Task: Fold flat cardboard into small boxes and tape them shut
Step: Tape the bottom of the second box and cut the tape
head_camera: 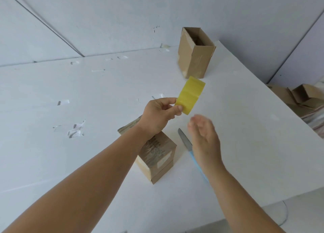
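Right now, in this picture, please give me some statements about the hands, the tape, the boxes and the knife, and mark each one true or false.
1. The left hand pinches the yellow tape roll above the table. True.
2. The right hand grips the knife. False: the right hand is open and holds nothing; the knife lies on the table.
3. The far box stands with its top open. True.
4. The near box is lying flat and unfolded. False: it is folded up and stands on the table under the left wrist, with tape on its side.
5. The tape roll rests on top of the far box. False: it is held in the air, in front of that box.
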Demonstrator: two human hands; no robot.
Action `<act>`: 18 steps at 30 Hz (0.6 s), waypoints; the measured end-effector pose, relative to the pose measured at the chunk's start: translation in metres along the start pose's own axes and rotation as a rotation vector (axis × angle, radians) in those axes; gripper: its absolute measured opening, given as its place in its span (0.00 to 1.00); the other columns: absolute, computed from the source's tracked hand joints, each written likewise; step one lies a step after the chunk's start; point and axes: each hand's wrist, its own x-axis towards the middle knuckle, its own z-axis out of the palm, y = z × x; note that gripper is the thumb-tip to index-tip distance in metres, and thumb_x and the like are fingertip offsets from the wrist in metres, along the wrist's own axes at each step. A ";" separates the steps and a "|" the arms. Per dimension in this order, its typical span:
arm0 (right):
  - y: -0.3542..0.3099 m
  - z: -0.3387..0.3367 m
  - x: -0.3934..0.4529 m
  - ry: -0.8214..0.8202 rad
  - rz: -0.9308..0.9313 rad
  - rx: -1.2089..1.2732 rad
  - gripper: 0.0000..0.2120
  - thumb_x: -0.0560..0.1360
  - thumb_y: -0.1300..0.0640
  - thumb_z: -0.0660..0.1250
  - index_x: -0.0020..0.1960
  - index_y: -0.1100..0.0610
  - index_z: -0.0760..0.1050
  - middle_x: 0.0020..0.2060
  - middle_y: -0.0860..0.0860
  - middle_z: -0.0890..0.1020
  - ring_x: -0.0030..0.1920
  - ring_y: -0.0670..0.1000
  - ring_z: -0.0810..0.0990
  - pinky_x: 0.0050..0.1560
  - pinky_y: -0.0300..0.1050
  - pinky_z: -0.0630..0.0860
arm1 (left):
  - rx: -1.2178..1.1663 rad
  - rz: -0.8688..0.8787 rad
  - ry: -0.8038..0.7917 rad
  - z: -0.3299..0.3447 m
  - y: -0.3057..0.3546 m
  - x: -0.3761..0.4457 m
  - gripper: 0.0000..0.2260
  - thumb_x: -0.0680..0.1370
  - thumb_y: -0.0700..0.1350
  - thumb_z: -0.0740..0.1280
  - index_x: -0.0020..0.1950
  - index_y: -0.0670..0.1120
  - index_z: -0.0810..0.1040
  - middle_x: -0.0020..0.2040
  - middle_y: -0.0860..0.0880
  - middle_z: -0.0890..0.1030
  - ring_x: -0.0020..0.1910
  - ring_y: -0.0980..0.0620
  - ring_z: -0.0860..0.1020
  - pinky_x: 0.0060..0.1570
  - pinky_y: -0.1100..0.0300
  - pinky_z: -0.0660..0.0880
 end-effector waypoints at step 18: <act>-0.034 -0.029 0.034 0.027 -0.096 -0.250 0.09 0.76 0.52 0.65 0.41 0.57 0.76 0.33 0.49 0.79 0.35 0.49 0.76 0.37 0.41 0.69 | 0.775 0.100 -0.068 0.017 0.039 -0.009 0.12 0.71 0.51 0.73 0.53 0.52 0.81 0.43 0.54 0.80 0.44 0.57 0.77 0.38 0.69 0.69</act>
